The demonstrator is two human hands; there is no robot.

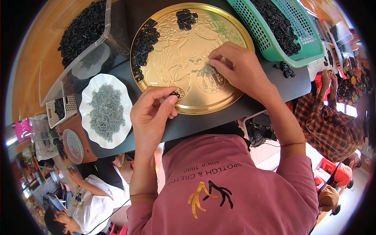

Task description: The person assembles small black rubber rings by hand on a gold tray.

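Observation:
My left hand (150, 111) pinches a small black plastic part (175, 94) between thumb and index finger, over the near left rim of a round gold tray (184, 109). Over the tray's right half is my right hand (241, 70), its thumb and index fingertips close together. Whatever they hold, if anything, is too small to make out. Black plastic parts (144, 49) lie heaped along the tray's left edge. A smaller cluster of black parts (186, 19) sits at its far side.
Left of the tray, a white scalloped dish (87, 117) holds many small greyish pins or screws (105, 111). A transparent bin (102, 37) and a green basket (261, 47) contain black parts. Loose black parts (287, 70) lie beside the basket. Other people sit at both sides.

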